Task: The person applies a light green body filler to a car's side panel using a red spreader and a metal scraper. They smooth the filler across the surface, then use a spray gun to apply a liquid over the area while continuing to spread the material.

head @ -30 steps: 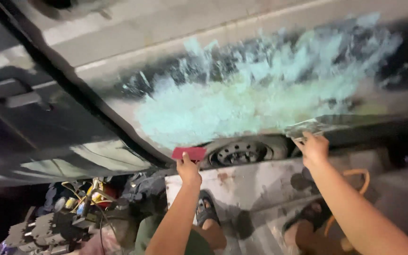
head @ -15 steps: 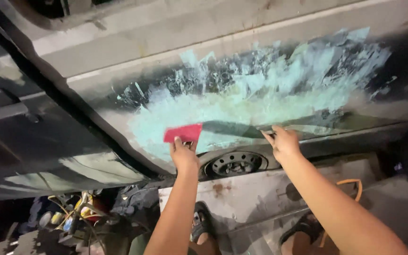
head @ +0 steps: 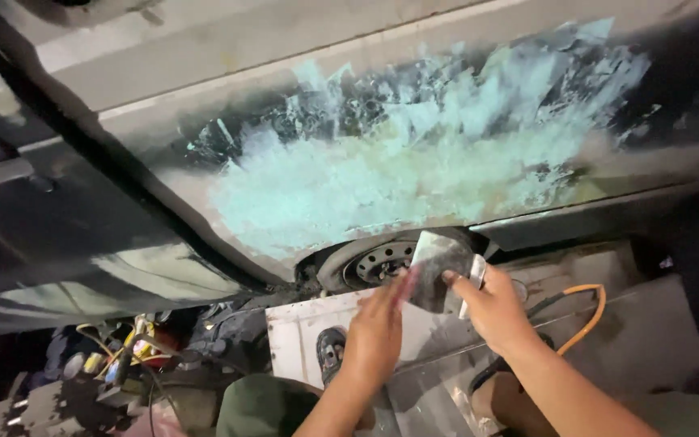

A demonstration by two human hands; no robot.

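Note:
A grey car body panel (head: 204, 57) carries a wide patch of pale green filler (head: 349, 194) above the wheel arch. Both hands are below it, close together in front of the wheel (head: 374, 263). My right hand (head: 491, 311) grips a flat grey metal plate (head: 440, 257) and holds it upright. My left hand (head: 378, 324) is closed on a small red spreader (head: 404, 285), which is blurred and touches the plate's lower left edge.
A white board (head: 301, 332) lies on the ground under my hands, with my sandalled foot (head: 331, 352) on it. An orange hose (head: 588, 299) curls at the right. Tools and cables (head: 115, 364) clutter the lower left. A dark door panel (head: 58, 218) fills the left.
Both hands came down off the filler patch and met in front of the wheel. The red spreader left the panel and now rests against the metal plate.

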